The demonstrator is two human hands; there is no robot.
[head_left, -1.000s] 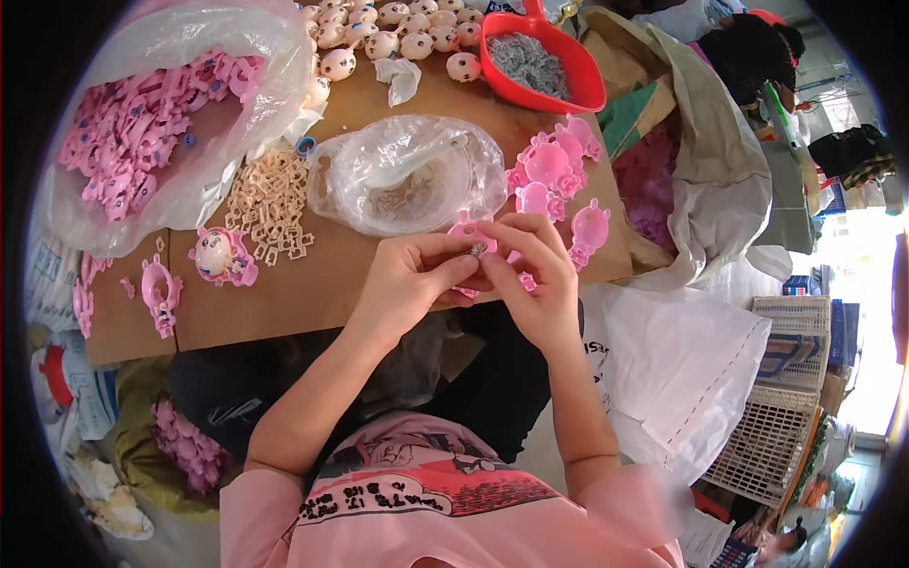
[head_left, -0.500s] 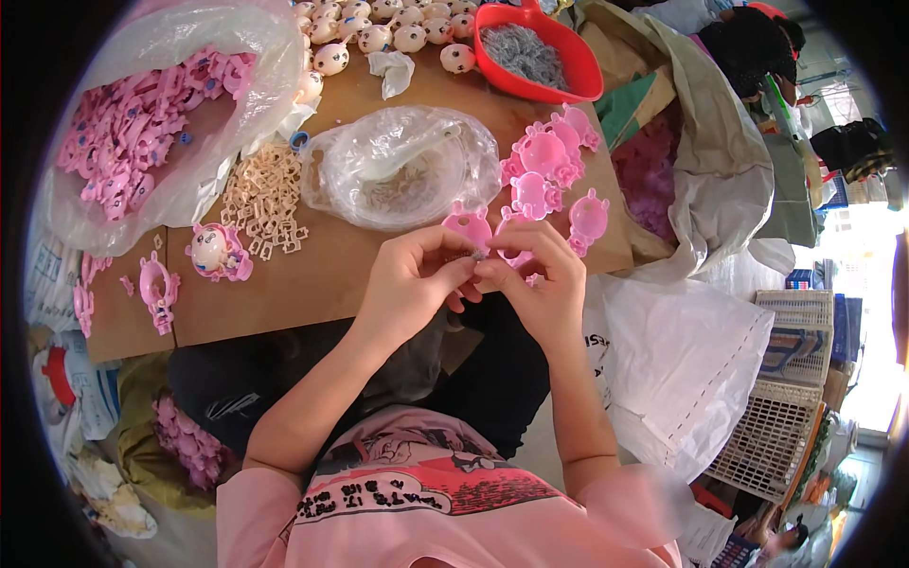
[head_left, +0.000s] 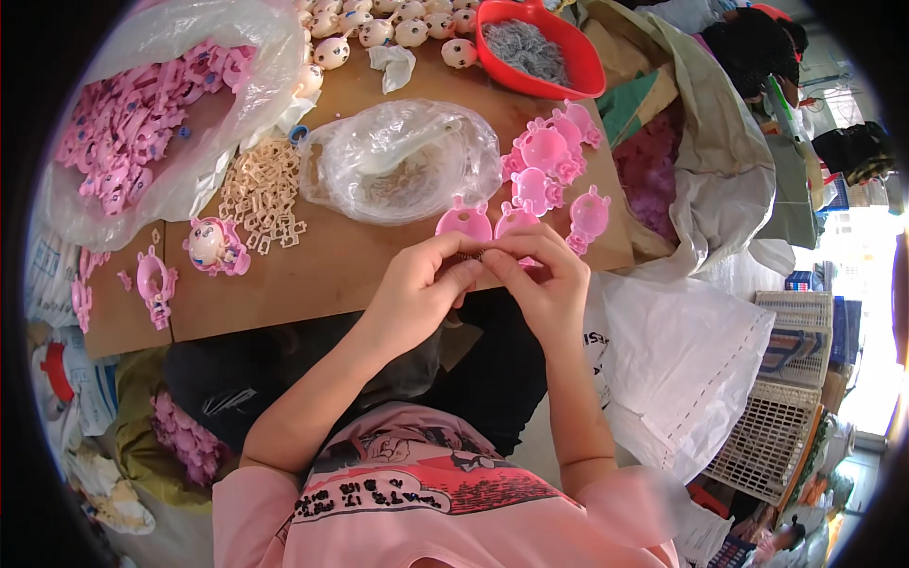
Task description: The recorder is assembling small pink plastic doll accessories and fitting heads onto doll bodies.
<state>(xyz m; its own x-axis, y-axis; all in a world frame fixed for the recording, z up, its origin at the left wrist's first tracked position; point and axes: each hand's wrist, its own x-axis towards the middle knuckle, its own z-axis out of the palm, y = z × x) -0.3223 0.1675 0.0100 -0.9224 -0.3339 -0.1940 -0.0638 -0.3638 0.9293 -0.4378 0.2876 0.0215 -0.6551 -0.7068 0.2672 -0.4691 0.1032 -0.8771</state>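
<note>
Both hands meet just past the table's near edge. My left hand (head_left: 409, 295) is closed, its thumb and finger pinching one end of a thin dark coil spring (head_left: 470, 254). On the other end my right hand (head_left: 547, 289) is pinched too. Right beyond the fingers lie pink animal-shaped plastic shells (head_left: 464, 222), and several more are stacked behind them. At the left a pink shell holding a white ball-shaped head (head_left: 210, 246) rests on the board, with a pink frame piece (head_left: 154, 284) nearer the edge.
A red scoop (head_left: 587, 83) of grey springs stands at the back. Beige clips (head_left: 260, 194) lie beside a clear plastic bag (head_left: 407, 156). Far left, a large bag (head_left: 270, 57) holds pink parts; white heads (head_left: 333, 52) line the back. A beige sack (head_left: 724, 151) stands at the right.
The thin spring now shows stretched between my fingertips, where before only a small greyish bit showed. Both hands have shifted only slightly.
</note>
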